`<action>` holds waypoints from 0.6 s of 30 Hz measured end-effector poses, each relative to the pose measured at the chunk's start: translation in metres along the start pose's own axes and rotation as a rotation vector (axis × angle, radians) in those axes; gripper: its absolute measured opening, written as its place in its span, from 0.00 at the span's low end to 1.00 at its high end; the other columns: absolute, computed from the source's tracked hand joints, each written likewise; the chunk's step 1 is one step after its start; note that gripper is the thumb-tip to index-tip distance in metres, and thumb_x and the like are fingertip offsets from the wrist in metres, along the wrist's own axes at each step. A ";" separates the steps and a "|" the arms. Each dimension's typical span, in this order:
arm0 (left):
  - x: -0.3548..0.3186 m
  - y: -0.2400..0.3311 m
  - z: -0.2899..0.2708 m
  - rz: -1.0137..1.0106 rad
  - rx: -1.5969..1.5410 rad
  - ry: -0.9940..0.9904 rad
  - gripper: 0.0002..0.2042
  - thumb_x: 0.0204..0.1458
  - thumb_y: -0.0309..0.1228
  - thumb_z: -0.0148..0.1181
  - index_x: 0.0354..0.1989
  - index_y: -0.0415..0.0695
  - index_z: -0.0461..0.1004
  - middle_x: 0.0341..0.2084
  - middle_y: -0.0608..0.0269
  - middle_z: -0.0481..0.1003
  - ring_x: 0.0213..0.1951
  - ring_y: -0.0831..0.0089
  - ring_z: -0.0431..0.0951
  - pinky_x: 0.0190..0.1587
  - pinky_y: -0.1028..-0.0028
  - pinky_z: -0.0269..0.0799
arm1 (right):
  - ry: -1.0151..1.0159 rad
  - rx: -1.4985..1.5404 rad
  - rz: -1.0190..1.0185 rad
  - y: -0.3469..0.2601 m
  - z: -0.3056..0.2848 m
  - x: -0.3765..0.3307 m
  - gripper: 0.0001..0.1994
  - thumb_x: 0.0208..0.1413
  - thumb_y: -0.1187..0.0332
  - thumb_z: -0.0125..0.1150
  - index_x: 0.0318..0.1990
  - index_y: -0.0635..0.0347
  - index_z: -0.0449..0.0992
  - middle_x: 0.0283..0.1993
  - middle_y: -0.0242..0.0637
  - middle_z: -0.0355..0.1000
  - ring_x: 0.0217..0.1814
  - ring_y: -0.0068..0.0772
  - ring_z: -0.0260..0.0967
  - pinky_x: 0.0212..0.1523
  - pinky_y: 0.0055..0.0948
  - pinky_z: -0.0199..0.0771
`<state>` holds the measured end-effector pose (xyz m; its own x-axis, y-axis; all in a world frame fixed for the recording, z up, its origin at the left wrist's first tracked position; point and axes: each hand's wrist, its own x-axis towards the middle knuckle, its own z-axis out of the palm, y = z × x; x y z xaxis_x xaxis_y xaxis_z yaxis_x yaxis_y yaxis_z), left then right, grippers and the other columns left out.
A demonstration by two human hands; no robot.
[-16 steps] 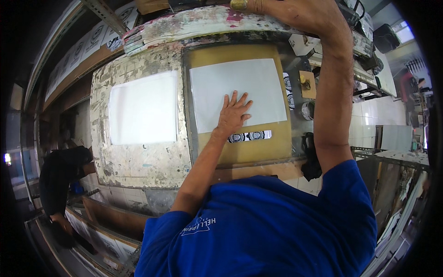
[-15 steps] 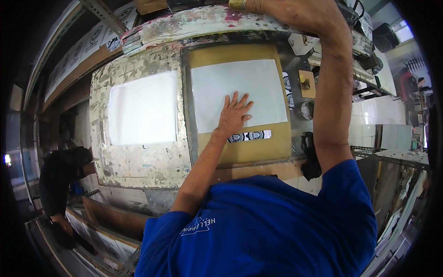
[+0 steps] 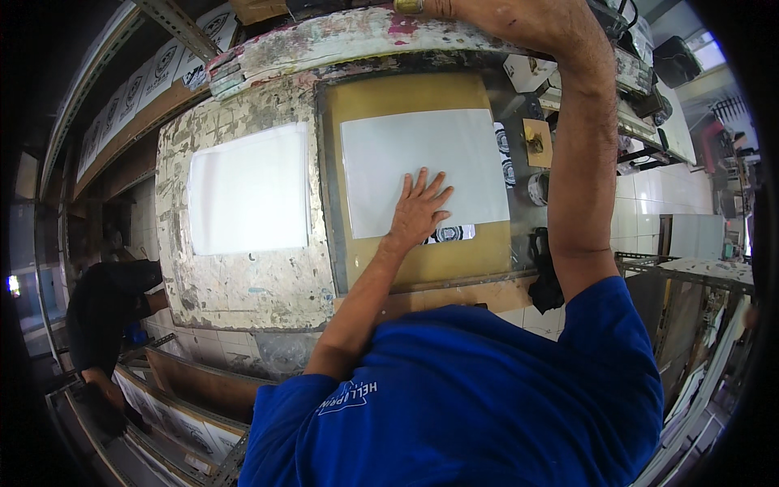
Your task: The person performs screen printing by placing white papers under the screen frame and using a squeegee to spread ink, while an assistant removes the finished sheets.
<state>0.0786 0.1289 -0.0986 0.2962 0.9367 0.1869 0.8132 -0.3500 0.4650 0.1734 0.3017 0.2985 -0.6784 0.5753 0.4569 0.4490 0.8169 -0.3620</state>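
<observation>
Near the center of the frame, a person's left hand (image 3: 419, 204) presses palm down, fingers spread, on the lower part of a white sheet (image 3: 422, 146). The sheet lies right of center on a yellowish panel (image 3: 406, 91), slightly tilted. At its lower edge, a partly hidden strip (image 3: 451, 234) with black-and-white print shows. The right hand (image 3: 519, 20), well apart from the left, reaches across the top edge by a paint-stained bar (image 3: 341, 42); its fingers are cut off, so whether it grips anything cannot be told. Left of center, more white paper (image 3: 250, 191) rests on a stained table (image 3: 243, 296). A blue shirt (image 3: 462, 390) fills the bottom; someone in black clothing (image 3: 101, 312) bends at lower left.
</observation>
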 end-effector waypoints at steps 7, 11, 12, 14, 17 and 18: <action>-0.001 0.005 0.000 0.019 0.005 -0.031 0.27 0.60 0.45 0.60 0.67 0.54 0.71 0.73 0.61 0.60 0.76 0.50 0.51 0.76 0.42 0.41 | 0.016 -0.026 0.002 -0.005 0.002 -0.004 0.25 0.47 0.52 0.76 0.47 0.63 0.86 0.39 0.44 0.85 0.36 0.38 0.80 0.44 0.34 0.80; 0.003 0.000 -0.008 0.025 0.001 -0.087 0.28 0.63 0.48 0.55 0.71 0.55 0.65 0.73 0.60 0.61 0.75 0.49 0.53 0.76 0.43 0.40 | 0.061 -0.040 -0.064 -0.010 0.003 -0.010 0.24 0.47 0.52 0.76 0.46 0.62 0.86 0.39 0.42 0.85 0.36 0.39 0.80 0.43 0.34 0.80; 0.003 -0.002 -0.012 0.026 -0.009 -0.032 0.29 0.64 0.48 0.55 0.72 0.55 0.65 0.72 0.60 0.62 0.74 0.50 0.54 0.76 0.44 0.41 | 0.035 -0.021 -0.060 -0.007 0.002 -0.010 0.24 0.47 0.53 0.76 0.46 0.61 0.86 0.39 0.42 0.85 0.36 0.39 0.80 0.43 0.34 0.80; 0.005 0.001 -0.037 0.027 -0.030 0.072 0.29 0.64 0.47 0.56 0.72 0.53 0.63 0.70 0.59 0.66 0.73 0.51 0.58 0.76 0.46 0.43 | 0.039 0.019 -0.069 -0.005 0.006 -0.016 0.26 0.47 0.50 0.75 0.47 0.60 0.86 0.38 0.43 0.84 0.35 0.39 0.79 0.41 0.34 0.79; 0.000 0.015 -0.090 -0.170 -0.488 0.480 0.38 0.54 0.45 0.69 0.72 0.45 0.62 0.65 0.54 0.71 0.67 0.50 0.67 0.73 0.47 0.50 | 0.008 0.004 -0.089 -0.004 0.014 -0.030 0.28 0.48 0.46 0.72 0.50 0.58 0.85 0.37 0.45 0.83 0.36 0.42 0.80 0.41 0.37 0.79; -0.004 0.020 -0.107 -0.199 -0.652 0.611 0.44 0.50 0.46 0.73 0.73 0.42 0.58 0.63 0.52 0.72 0.65 0.53 0.69 0.72 0.50 0.54 | -0.005 -0.018 -0.095 -0.004 0.016 -0.037 0.29 0.48 0.45 0.71 0.51 0.57 0.84 0.37 0.46 0.83 0.36 0.44 0.80 0.41 0.39 0.79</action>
<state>0.0401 0.1167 0.0023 -0.2869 0.8749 0.3902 0.3221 -0.2955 0.8994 0.1875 0.2761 0.2700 -0.7214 0.4952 0.4841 0.3931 0.8683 -0.3025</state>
